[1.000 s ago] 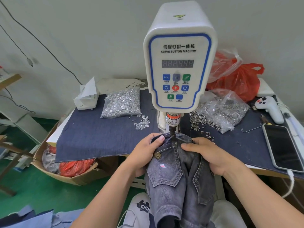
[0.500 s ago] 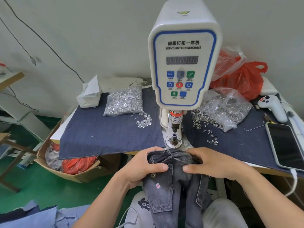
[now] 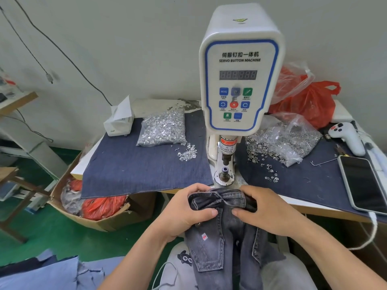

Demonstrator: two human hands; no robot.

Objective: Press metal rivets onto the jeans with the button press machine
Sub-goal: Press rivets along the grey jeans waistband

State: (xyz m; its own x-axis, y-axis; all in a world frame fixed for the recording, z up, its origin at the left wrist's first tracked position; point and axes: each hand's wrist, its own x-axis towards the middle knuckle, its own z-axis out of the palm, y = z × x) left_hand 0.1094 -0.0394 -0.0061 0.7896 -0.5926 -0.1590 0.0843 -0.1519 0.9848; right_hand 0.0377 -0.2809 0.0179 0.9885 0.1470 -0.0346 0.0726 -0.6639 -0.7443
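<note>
Room: I see a pale wall behind the table (image 3: 301, 203), a green floor on the left, and two dark cables that hang down the wall.
Surface: the table top carries two pieces of dark blue denim cloth (image 3: 134, 170), one on each side of the machine.
Left of table: one cardboard box (image 3: 109, 220) stands on the floor with red plastic inside it.
Count, left to right: one white tissue box (image 3: 119, 122), one clear bag of silver rivets (image 3: 163, 130), one button press machine (image 3: 240, 76), one second clear bag of ring parts (image 3: 287, 139), one red plastic bag (image 3: 310, 103), one white handheld controller (image 3: 345, 137), one phone (image 3: 364, 185) that lies face up.
Loose rivets: small heaps lie beside each clear bag; I cannot count them.
Jeans (image 3: 226, 233): one grey pair, in front of the table edge, just below the lower die of the machine and apart from it.
Long axis: it runs from the machine toward me, the waistband to the machine, the legs down over my lap.
Left hand (image 3: 184, 212): I pinch the waistband, thumb on top, fingers curled behind.
Right hand (image 3: 263, 210): I pinch the other side of the waistband in the same way.
</note>
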